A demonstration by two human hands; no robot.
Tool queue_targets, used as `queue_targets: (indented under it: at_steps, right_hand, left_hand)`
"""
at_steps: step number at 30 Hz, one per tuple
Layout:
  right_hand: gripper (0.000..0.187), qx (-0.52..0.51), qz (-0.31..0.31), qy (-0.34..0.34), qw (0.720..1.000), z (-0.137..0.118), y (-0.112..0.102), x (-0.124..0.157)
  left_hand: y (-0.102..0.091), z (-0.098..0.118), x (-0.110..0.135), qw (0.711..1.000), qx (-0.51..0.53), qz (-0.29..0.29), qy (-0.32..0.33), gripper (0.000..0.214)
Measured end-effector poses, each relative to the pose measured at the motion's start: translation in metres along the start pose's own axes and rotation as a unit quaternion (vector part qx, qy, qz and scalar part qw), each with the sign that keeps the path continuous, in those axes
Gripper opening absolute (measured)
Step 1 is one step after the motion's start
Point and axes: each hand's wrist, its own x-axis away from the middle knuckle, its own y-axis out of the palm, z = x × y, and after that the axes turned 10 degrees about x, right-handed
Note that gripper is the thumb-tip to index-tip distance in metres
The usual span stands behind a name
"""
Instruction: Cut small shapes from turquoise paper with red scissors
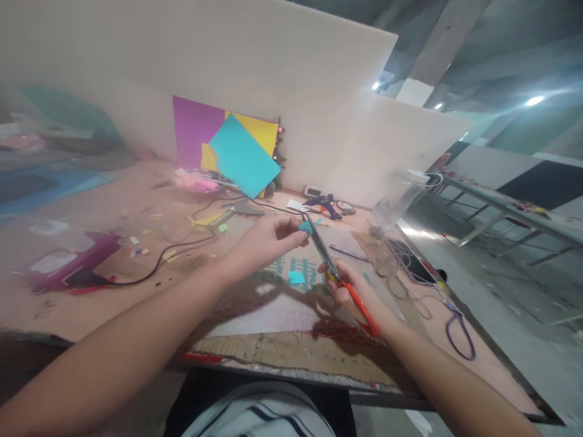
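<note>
Between the thumb and fingers of my left hand [277, 237] is a small teal paper piece [306, 228]. My right hand [348, 288] grips a pair of scissors [321, 243] with orange handles, its blades pointing up and away from me. The blades lie against the teal piece; whether they are closed on it I cannot tell. Below my hands, a loose teal paper scrap [297, 277] rests on a white sheet [255, 312] printed with teal marks. To the right of the blades lies a thin purple pen-like stick [350, 252].
Purple, yellow and teal sheets [246, 155] lean against the back board. A dark blue glue gun [323, 205] lies in front of it. At the left is a magenta device [77, 261] with a black cord. A phone [410, 261] and cables lie near the right edge.
</note>
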Motion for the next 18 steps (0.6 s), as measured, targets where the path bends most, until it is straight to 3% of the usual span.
queue_targets:
  at_steps: [18]
  right_hand:
    - [0.072,0.007,-0.003,-0.006,1.0,-0.0025,0.0,-0.0001]
  left_hand:
    - [0.0058,-0.0052,-0.0001,0.999,0.046,0.015,0.012,0.024]
